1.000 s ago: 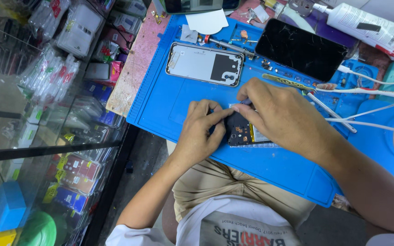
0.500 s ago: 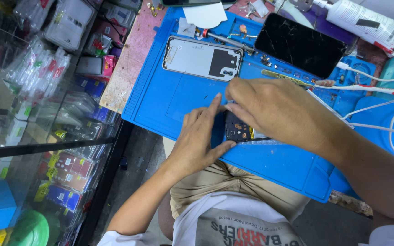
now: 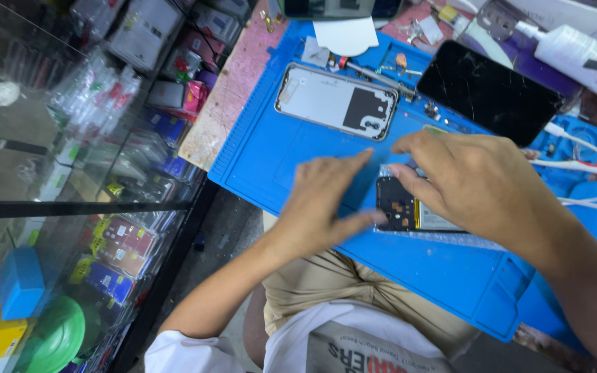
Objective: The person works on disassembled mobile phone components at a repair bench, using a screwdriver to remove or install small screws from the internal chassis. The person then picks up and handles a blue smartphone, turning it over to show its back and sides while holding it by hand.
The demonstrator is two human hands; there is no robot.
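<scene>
Between the two hands, near the front edge of the blue work mat (image 3: 278, 148), lies an opened phone (image 3: 409, 206) with its back off, dark circuit board at the left end and pale battery to the right. The right hand (image 3: 481, 186) arches over it from the right, fingers bent and fingertips (image 3: 401, 170) touching the upper left corner of the board area; it presses down rather than closing around anything. The left hand (image 3: 323, 200) lies flat on the mat just beside the phone, fingers spread and loose, thumb (image 3: 361, 220) reaching to the phone's left edge and holding nothing.

As I judge it, the work goes best with the left thumb bracing the frame so it cannot slide, while the right fingertips press lightly and evenly on the board, keeping clear of the battery and any fine connectors; whether a small part sits under those fingertips I cannot tell.

Farther up the mat rests the removed back cover (image 3: 336, 102), inner side up, with a slim metal tool (image 3: 371, 74) and tiny loose parts above it. A separate dark screen panel (image 3: 488, 90) sits to the upper right, white cables (image 3: 582, 169) trail at the right, and a glass display case (image 3: 84, 173) of packaged accessories stands on the left.
</scene>
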